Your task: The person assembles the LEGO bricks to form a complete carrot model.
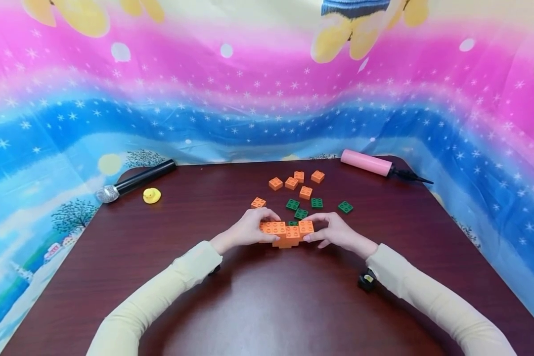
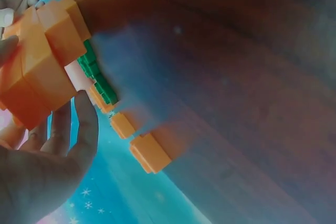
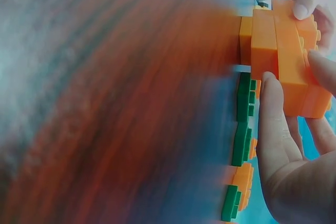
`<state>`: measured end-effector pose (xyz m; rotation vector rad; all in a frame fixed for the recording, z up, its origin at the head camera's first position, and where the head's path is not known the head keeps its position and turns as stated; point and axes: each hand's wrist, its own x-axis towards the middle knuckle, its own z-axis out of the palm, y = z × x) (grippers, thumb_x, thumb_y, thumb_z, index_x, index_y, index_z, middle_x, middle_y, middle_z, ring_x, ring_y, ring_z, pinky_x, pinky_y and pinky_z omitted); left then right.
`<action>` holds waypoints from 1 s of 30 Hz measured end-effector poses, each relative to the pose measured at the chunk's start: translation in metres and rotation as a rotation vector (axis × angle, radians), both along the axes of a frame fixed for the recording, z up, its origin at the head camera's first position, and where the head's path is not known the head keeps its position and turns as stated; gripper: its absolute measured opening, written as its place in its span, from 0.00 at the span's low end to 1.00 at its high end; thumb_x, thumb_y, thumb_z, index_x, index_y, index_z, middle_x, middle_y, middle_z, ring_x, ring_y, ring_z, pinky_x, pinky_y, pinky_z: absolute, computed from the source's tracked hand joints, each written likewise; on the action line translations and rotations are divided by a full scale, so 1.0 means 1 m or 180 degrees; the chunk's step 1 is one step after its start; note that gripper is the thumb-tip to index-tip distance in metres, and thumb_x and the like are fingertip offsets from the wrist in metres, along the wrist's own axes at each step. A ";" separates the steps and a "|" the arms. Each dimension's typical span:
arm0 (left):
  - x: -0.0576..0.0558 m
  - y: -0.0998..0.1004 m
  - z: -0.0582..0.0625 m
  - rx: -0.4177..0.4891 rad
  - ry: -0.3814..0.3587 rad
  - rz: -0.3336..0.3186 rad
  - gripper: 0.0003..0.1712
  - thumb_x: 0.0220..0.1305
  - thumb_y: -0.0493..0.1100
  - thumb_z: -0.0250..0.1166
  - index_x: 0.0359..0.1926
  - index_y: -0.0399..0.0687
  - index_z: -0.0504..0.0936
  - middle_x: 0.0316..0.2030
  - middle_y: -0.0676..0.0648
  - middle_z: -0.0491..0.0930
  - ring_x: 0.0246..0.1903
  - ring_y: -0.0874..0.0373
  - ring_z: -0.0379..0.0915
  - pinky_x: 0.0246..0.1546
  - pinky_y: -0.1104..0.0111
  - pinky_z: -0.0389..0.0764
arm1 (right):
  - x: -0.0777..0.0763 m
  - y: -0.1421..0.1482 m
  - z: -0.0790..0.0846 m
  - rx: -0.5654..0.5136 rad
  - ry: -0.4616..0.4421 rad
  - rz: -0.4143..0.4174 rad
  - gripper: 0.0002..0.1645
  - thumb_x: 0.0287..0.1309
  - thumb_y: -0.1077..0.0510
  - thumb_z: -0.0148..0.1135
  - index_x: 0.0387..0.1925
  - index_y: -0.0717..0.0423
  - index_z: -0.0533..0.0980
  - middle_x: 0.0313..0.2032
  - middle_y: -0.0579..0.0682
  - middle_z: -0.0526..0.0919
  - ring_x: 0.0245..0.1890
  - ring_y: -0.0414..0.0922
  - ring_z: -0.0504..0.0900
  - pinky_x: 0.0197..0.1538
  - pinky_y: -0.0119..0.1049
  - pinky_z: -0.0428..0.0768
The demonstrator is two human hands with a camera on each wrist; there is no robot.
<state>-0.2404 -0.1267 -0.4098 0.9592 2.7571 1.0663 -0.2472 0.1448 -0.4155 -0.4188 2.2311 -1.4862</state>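
Both hands hold a built block of orange toy bricks [image 1: 286,241] just in front of the loose bricks. It is stepped, with a narrower bottom and two raised ends. My left hand [image 1: 250,228] grips its left end, thumb on the near side and fingers behind. Gripping the opposite end is my right hand [image 1: 335,231], its thumb and forefinger at the raised right brick. The left wrist view has the orange block [image 2: 47,72] large and close, the left hand [image 2: 47,169] curled round it. In the right wrist view the right hand [image 3: 294,177] touches the orange block [image 3: 289,61] from below.
Beyond the hands lie several loose orange bricks [image 1: 305,193] and several green bricks [image 1: 317,202]. A microphone [image 1: 144,177] and a yellow rubber duck [image 1: 152,196] lie at the back left of the table [image 1: 115,257]. A pink hand pump [image 1: 367,162] lies at the back right, before a printed cloth.
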 end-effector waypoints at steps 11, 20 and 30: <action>0.001 0.000 0.000 -0.0028 -0.0008 0.0085 0.20 0.50 0.50 0.74 0.45 0.51 0.82 0.39 0.53 0.81 0.35 0.61 0.71 0.37 0.70 0.75 | -0.007 0.007 0.011 0.0192 -0.0028 0.0192 0.38 0.46 0.51 0.75 0.59 0.55 0.74 0.61 0.60 0.71 0.45 0.47 0.82 0.38 0.45 0.84; 0.000 -0.001 -0.002 0.0043 -0.0050 0.0064 0.20 0.51 0.48 0.74 0.46 0.51 0.82 0.40 0.53 0.81 0.36 0.61 0.70 0.38 0.69 0.75 | -0.041 0.027 0.032 -0.0135 -0.0062 0.0047 0.36 0.55 0.56 0.68 0.64 0.62 0.68 0.60 0.66 0.72 0.42 0.47 0.86 0.45 0.54 0.81; 0.001 -0.001 -0.003 0.0093 -0.0160 0.0139 0.20 0.51 0.48 0.74 0.46 0.52 0.82 0.41 0.54 0.80 0.37 0.60 0.70 0.39 0.68 0.75 | -0.094 0.006 0.016 -0.0122 -0.0049 -0.0719 0.30 0.62 0.61 0.60 0.65 0.60 0.67 0.60 0.63 0.74 0.34 0.38 0.86 0.37 0.39 0.84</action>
